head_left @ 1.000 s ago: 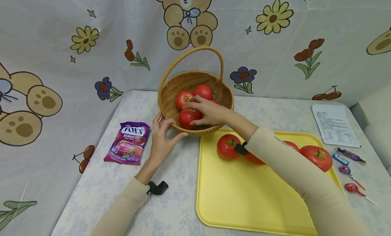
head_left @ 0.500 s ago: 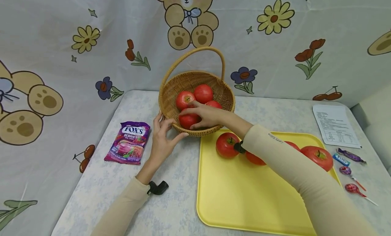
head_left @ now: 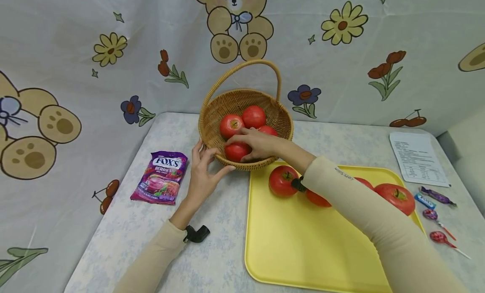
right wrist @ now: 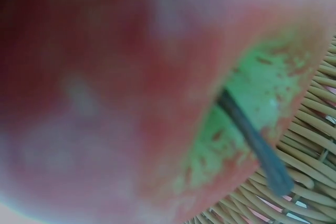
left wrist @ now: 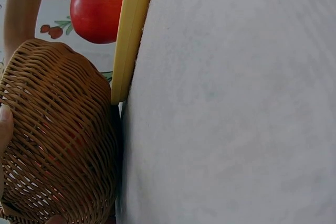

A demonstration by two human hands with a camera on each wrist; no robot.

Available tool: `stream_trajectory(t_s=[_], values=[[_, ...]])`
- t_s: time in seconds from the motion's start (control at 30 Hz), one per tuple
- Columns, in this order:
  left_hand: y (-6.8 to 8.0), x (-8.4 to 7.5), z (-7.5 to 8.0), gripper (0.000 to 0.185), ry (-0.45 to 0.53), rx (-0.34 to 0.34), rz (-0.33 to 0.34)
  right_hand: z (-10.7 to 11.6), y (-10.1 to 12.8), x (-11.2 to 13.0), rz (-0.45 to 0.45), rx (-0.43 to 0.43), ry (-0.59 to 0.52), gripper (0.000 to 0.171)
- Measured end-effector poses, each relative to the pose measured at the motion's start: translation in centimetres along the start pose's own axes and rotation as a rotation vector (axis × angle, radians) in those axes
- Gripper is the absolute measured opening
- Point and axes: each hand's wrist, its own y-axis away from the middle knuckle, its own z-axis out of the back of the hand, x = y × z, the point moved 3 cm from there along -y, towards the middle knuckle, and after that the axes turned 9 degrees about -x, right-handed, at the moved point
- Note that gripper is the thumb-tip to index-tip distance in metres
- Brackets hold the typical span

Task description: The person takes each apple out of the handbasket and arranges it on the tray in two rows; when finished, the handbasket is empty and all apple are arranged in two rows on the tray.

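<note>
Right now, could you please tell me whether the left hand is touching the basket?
Touching. The head view shows it: the left hand has its fingers against the near-left rim of the basket, with no gap between them.

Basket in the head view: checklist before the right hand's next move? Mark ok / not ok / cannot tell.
1. Left hand on basket: ok, holds its near-left rim.
2. Right hand on front apple: ok, fingers and thumb curl around it.
3. Grip firm enough: cannot tell.
4. Handle out of the right hand's way: ok, it arches behind.
5. Tray apples fully visible: not ok, right sleeve covers some.
6. Basket clear of tray: cannot tell, they overlap in view.
</note>
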Motion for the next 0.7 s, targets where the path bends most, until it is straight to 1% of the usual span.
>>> stream_trajectory(t_s=[0.13,0.27,0.47,0.57,0.7], values=[[0.0,-0.1,0.0,0.049,-0.001,-0.001,-0.008,-0.1,0.1,0.1,-0.012,0.002,0.013,0.058],[0.0,-0.1,0.1,0.049,-0.003,0.0,-0.004,-0.1,0.1,0.2,-0.003,-0.007,0.016,0.058],[0.2,0.0,0.2,0.048,0.005,0.002,0.008,0.2,0.1,0.3,0.034,-0.074,0.001,0.058],[0.2,0.0,0.2,0.049,0.012,0.002,0.006,0.8,0.3,0.5,0.036,-0.115,-0.002,0.058],[0.0,0.1,0.2,0.05,0.021,0.001,-0.002,2.8,1.1,1.2,0.037,-0.182,-0.04,0.058]])
